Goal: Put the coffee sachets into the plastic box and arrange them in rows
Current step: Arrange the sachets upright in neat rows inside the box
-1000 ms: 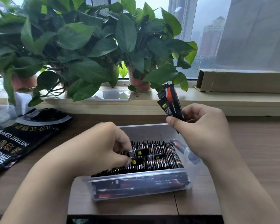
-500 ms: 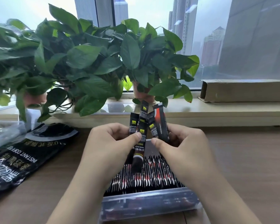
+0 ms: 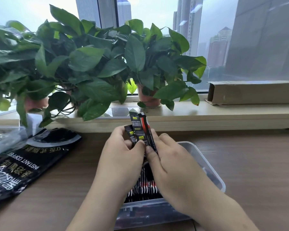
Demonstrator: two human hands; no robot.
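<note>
Several black and red coffee sachets (image 3: 139, 130) stand upright in a small bunch above the clear plastic box (image 3: 212, 172). My left hand (image 3: 122, 157) grips the bunch from the left, thumb on its front. My right hand (image 3: 170, 165) pinches the same bunch from the right, thumb tip beside the left thumb. Under both hands a packed row of sachets (image 3: 144, 187) stands on edge inside the box. The box's near wall (image 3: 150, 212) shows more sachets lying flat behind it. My hands hide most of the box's inside.
A large black instant coffee bag (image 3: 22, 162) lies on the wooden table at the left, with a clear plastic lid or bag (image 3: 5, 140) beside it. Potted plants (image 3: 90, 67) and a long cardboard box (image 3: 254, 93) sit on the windowsill behind.
My left hand lifted sachets out of the box and joined them to those in my right hand. Both hands have closed together on one bunch. The camera view tilted up and shifted.
</note>
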